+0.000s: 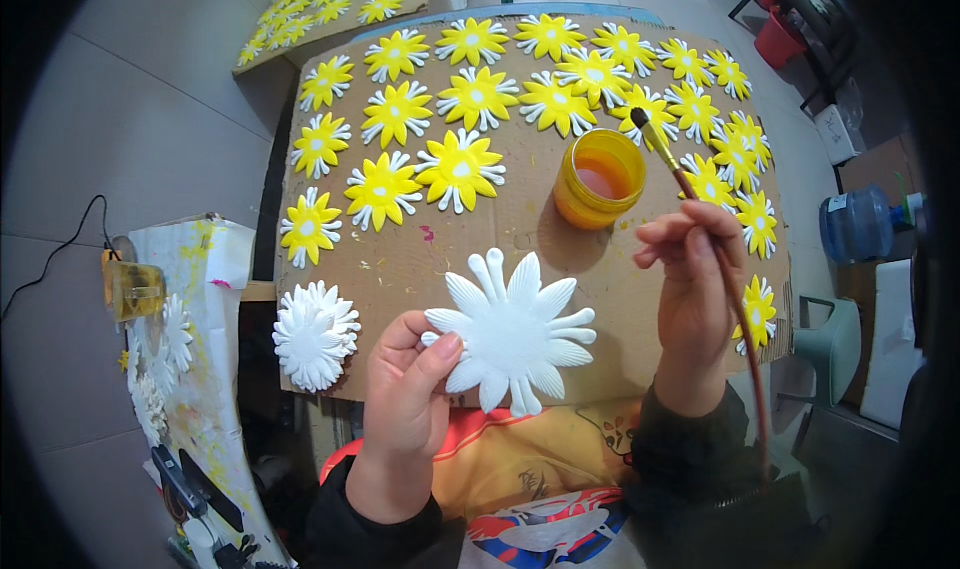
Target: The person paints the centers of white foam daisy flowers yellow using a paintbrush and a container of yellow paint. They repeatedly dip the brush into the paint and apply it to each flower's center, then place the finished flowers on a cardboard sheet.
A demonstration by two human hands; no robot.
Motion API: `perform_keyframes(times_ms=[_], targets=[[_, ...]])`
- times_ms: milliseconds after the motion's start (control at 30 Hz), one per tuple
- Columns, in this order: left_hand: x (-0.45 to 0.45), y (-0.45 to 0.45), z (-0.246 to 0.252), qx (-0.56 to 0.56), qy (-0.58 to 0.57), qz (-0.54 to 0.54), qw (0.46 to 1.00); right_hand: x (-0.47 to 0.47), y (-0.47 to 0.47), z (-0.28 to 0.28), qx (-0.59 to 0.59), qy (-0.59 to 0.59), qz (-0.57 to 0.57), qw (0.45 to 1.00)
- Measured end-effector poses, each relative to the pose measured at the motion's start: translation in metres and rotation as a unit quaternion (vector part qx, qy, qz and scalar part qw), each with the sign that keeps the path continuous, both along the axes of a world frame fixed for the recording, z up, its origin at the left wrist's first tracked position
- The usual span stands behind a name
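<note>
My left hand (pixel 416 389) pinches an unpainted white flower-shaped piece (pixel 510 340) by one petal, flat side towards the camera, above the cardboard's near edge. In my right hand (pixel 697 284) is a long-handled paintbrush (pixel 667 152), its dark bristles pointing up and away, touching neither the flower nor the jar. Between the hands and the far rows stands an open jar of orange-yellow liquid (pixel 600 179) on the cardboard (pixel 480 231). Many flowers with yellow petals, white prongs and white centres, such as this yellow-painted flower (pixel 461 170), lie around it. A stack of white flowers (pixel 313 336) sits at the near left.
A second cardboard sheet with yellow flowers (pixel 322 10) lies at the far left. On the left, a paint-stained side table (pixel 202 329) bears white pieces and devices. A green stool (pixel 829 351), a large blue water bottle (pixel 855 224) and a red bucket (pixel 780 40) are at right.
</note>
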State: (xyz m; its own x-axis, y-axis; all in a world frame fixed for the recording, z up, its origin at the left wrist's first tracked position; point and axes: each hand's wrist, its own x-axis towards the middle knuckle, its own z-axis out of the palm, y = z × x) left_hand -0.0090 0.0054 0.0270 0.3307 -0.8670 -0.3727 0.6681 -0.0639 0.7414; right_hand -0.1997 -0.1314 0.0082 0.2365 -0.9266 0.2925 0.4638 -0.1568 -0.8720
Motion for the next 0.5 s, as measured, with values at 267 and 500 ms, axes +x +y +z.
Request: perform_keyframes(times_ms=[267, 500], targets=[[0.008, 0.009, -0.008, -0.04, 0.042, -0.019, 0.998, 0.024, 0.02, -0.002, -0.045, 0.153, 0.081, 0.984], [0.003, 0.008, -0.011, -0.059, 0.034, -0.031, 0.997, 0.009, 0.007, -0.011, -0.034, 0.054, -0.003, 0.998]])
